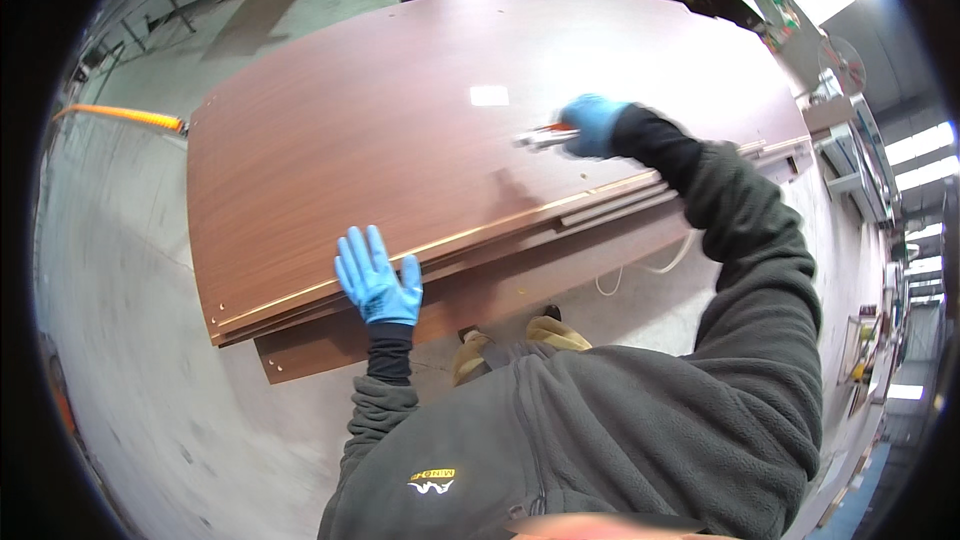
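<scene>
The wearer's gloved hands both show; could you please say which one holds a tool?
The right hand, over the brown panel, holds a metallic tool; the left hand is spread open by the panel's near edge.

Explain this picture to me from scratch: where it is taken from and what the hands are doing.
There is no robot here, just a person in blue gloves. A wide fisheye camera on the person's head looks down, so straight edges bend. The left hand is spread at the near edge of a large brown panel, with more boards beneath it. The right hand grips a silvery tool with some orange on it, held over the panel; blur hides its exact kind. A small white rectangle shows on the panel.
</scene>
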`<state>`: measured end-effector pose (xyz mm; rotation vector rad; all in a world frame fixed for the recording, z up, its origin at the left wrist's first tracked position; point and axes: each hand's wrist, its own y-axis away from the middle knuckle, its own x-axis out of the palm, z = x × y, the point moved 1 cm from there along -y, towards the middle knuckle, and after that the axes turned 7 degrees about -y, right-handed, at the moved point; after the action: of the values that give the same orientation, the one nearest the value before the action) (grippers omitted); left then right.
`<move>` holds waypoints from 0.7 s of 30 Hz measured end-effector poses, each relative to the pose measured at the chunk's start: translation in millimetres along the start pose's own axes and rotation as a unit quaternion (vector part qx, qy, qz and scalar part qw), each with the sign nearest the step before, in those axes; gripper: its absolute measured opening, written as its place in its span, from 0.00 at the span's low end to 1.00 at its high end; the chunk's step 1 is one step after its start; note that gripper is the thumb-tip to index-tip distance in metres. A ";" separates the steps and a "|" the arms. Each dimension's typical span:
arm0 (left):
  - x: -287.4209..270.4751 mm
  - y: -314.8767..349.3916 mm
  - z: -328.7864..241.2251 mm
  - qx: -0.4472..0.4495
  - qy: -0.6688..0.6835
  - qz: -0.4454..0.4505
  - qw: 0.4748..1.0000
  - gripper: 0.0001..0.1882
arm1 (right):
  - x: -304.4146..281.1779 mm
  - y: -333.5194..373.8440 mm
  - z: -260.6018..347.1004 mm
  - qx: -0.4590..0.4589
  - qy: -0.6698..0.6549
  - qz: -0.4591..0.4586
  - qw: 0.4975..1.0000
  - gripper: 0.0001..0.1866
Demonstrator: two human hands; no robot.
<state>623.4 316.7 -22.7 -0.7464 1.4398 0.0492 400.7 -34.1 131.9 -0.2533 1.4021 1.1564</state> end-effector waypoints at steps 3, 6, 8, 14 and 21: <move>-1.4 -0.1 -6.3 0.006 -0.015 -0.005 1.000 0.38 | -0.2 109.6 -190.0 0.221 0.070 -0.091 0.968 0.17; -4.2 -10.8 -33.1 0.007 0.006 -0.042 0.999 0.34 | 9.2 222.6 -323.7 0.420 0.164 -0.161 0.878 0.18; -3.5 -24.1 -68.1 0.034 0.033 -0.054 0.997 0.33 | 20.9 274.7 -356.8 0.470 0.150 -0.198 0.847 0.20; 27.9 -78.1 -230.8 0.105 0.130 -0.061 0.984 0.31 | 50.8 266.7 -271.9 0.263 -0.035 -0.222 0.938 0.22; 51.1 -68.8 -322.3 0.063 -0.034 0.048 0.996 0.40 | 31.8 208.6 -169.3 -0.058 -0.121 -0.210 0.968 0.10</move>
<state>382.9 85.7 -22.8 -0.5660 1.4004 0.0568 132.2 -45.2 163.2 -0.4543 1.0058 0.8818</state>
